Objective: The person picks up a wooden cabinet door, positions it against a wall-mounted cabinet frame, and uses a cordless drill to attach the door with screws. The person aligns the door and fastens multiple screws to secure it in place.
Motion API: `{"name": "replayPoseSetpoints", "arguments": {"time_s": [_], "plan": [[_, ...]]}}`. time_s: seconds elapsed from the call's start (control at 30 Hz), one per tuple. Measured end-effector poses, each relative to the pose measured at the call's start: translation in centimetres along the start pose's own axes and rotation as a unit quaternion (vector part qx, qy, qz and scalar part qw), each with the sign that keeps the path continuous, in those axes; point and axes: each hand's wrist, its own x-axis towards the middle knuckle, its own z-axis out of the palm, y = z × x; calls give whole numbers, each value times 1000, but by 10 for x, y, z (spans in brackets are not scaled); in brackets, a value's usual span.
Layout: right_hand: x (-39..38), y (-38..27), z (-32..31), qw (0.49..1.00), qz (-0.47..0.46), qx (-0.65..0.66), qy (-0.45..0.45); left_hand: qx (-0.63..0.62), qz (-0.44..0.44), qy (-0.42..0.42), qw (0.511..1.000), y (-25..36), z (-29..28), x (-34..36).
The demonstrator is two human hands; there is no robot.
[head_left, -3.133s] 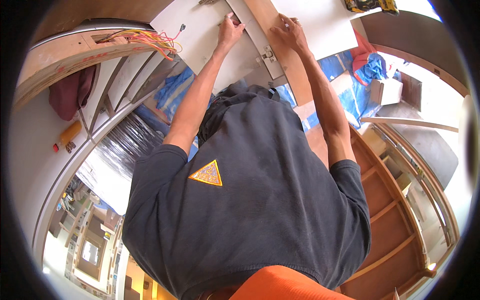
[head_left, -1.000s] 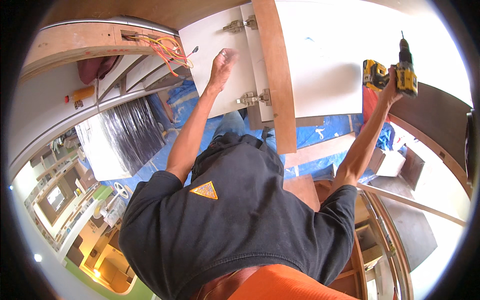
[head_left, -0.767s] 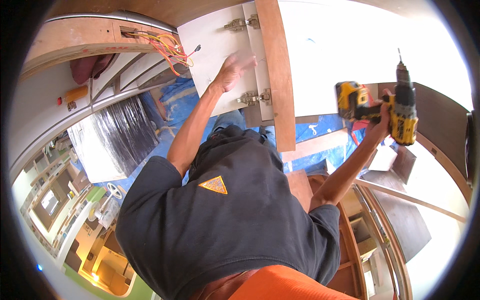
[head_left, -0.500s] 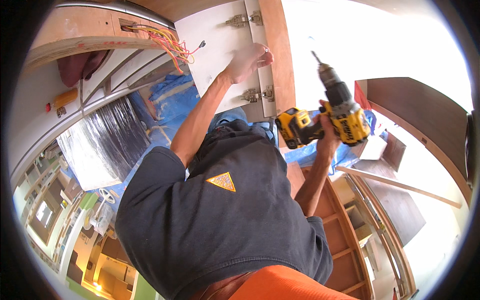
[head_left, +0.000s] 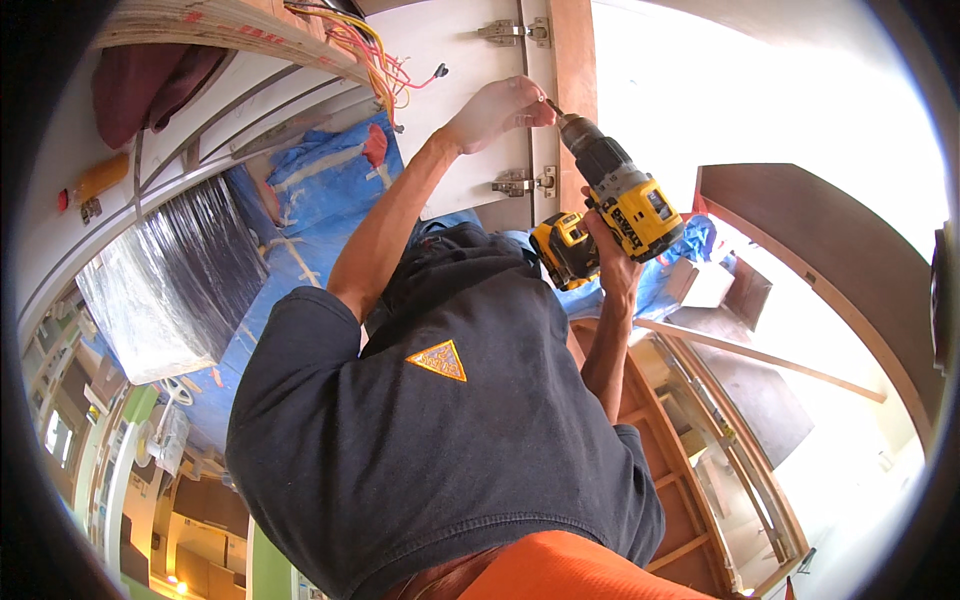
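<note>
My right hand [head_left: 612, 248] grips a yellow and black cordless drill [head_left: 622, 190] by its handle, with the battery [head_left: 566, 250] toward my body. Its bit points up and left, the tip right at the fingertips of my left hand [head_left: 498, 114]. Those fingers are pinched round a tiny bright piece, which looks like a screw [head_left: 542, 98]; most of it is hidden. Behind the left hand is a white cabinet door [head_left: 440, 130] beside a wooden frame edge [head_left: 574, 110]. An upper hinge [head_left: 514, 34] and a lower hinge [head_left: 524, 183] join the two, one on each side of the hand.
Loose red and yellow wires [head_left: 385, 60] hang by the door's upper left. Blue sheeting [head_left: 330, 190] covers the floor, with a plastic-wrapped panel [head_left: 175, 280] at left. A curved dark wood panel [head_left: 830, 250] stands at right, above a thin wooden strip [head_left: 760, 355].
The drill has come left and slightly down, bringing its bit to the left fingertips. My left hand keeps its pinch. The view has shifted a little.
</note>
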Motion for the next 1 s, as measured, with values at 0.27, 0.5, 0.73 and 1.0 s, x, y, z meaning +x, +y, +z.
{"name": "replayPoseSetpoints", "arguments": {"time_s": [0.27, 0.5, 0.73, 1.0], "plan": [[1, 4, 12, 1000, 16, -4, 22, 30, -33, 4, 999, 5, -8, 2], [8, 13, 12, 998, 13, -61, 9, 39, -49, -2, 998, -5, -23, 15], [41, 8, 24, 994, 6, -111, 18, -231, -26, 101, 967, -54, -7, 44], [107, -10, 33, 991, -26, -130, -30, -311, 17, 122, 942, -66, -18, 103]]}}
